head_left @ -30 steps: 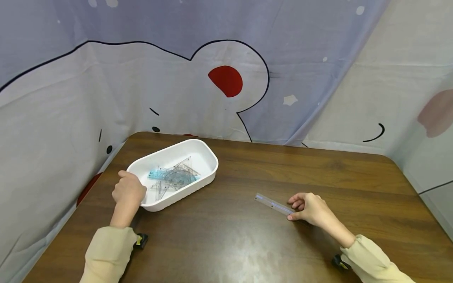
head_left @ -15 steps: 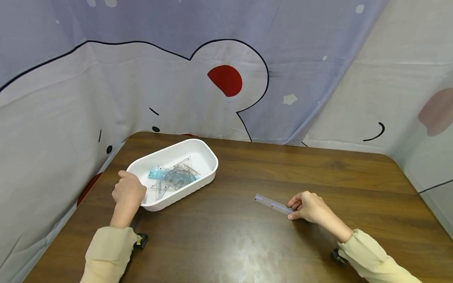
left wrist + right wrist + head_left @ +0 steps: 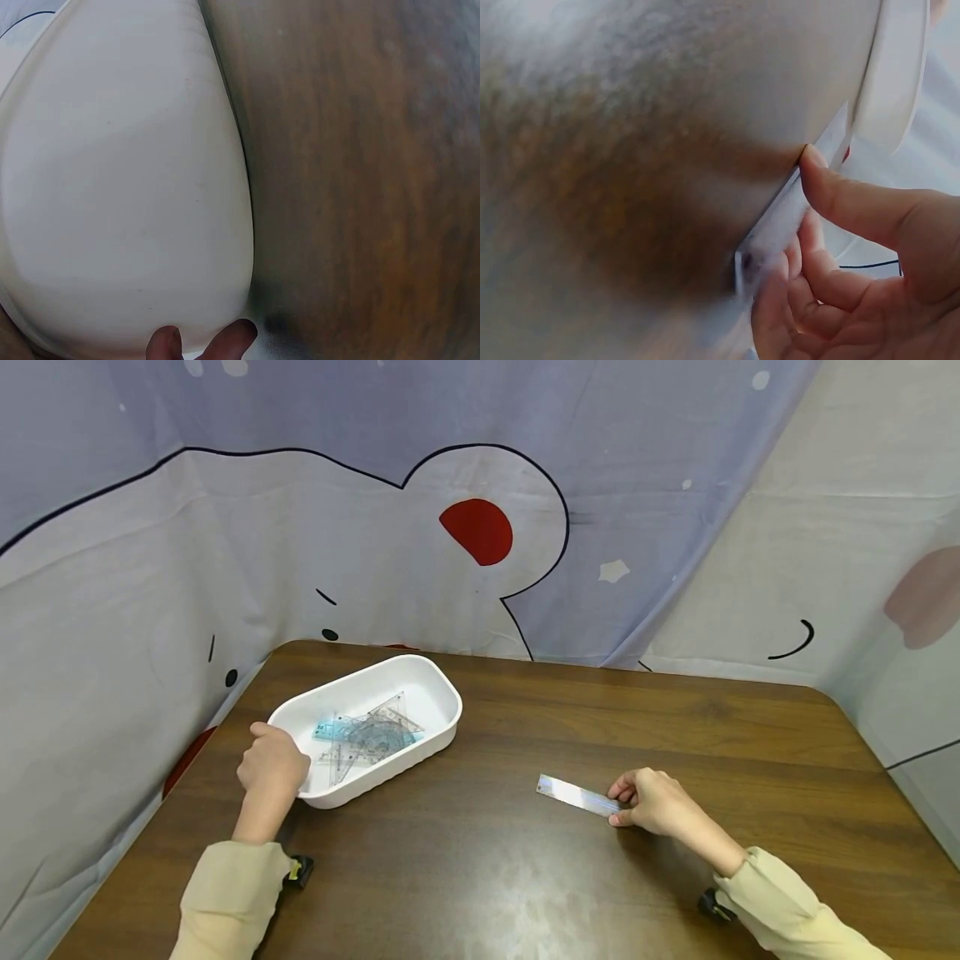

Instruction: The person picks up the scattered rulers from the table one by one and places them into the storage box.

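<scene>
At the near left end of a white plastic bin (image 3: 442,739), my left hand (image 3: 273,760) grips the wall, with fingertips (image 3: 232,341) showing at the bin's lower edge in the left wrist view. Inside the bin lie clear set squares (image 3: 342,762), a round-edged protractor (image 3: 378,739) and a light blue piece (image 3: 324,729), overlapping one another. On the right, my right hand (image 3: 654,802) pinches one end of a clear ruler (image 3: 576,795) between thumb and fingers. The ruler's free end points left toward the bin, and its face catches the light.
The brown wooden table (image 3: 480,868) extends between the hands and to the right. A patterned cloth (image 3: 360,543) hangs behind its back edge and along both sides. Small black devices (image 3: 298,871) sit on the wrists.
The ruler has tilted in my right hand, so its face now shines white and its far end sits slightly lower. The right forearm shifted slightly left; my left hand and the bin stayed still.
</scene>
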A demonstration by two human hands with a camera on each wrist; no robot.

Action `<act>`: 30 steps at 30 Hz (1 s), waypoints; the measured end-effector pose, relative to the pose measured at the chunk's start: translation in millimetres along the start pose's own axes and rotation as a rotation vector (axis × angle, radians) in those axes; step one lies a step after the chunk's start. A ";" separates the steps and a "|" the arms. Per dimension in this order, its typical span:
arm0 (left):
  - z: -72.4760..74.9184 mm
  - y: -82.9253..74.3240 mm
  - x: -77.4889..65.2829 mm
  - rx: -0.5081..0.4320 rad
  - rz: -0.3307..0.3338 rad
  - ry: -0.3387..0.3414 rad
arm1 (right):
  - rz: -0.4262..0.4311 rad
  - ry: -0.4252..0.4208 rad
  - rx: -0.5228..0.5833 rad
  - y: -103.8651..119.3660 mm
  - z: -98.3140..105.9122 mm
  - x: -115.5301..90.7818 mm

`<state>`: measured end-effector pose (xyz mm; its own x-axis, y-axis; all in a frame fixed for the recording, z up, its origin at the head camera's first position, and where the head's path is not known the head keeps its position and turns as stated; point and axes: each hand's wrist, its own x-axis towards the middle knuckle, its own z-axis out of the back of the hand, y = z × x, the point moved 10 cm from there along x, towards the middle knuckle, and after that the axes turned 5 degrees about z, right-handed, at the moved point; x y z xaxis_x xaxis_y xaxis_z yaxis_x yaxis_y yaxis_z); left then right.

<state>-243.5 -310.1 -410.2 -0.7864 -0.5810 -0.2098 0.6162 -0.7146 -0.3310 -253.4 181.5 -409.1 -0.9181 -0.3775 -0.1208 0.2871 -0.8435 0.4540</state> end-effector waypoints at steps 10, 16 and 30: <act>0.4 1.9 0.3 0.001 0.001 -0.002 | 0.011 -0.021 0.033 -3.2 1.1 1.5; -0.1 0.7 0.6 -0.001 -0.007 -0.009 | 0.037 0.027 0.141 -6.3 -1.2 5.9; 0.8 -0.9 2.6 0.014 -0.016 0.019 | 0.091 0.084 0.200 -10.2 -1.4 7.7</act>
<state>-246.0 -311.2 -409.6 -0.7969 -0.5620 -0.2216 0.6038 -0.7291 -0.3221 -263.0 186.6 -415.9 -0.8626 -0.4859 -0.1407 0.3001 -0.7155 0.6309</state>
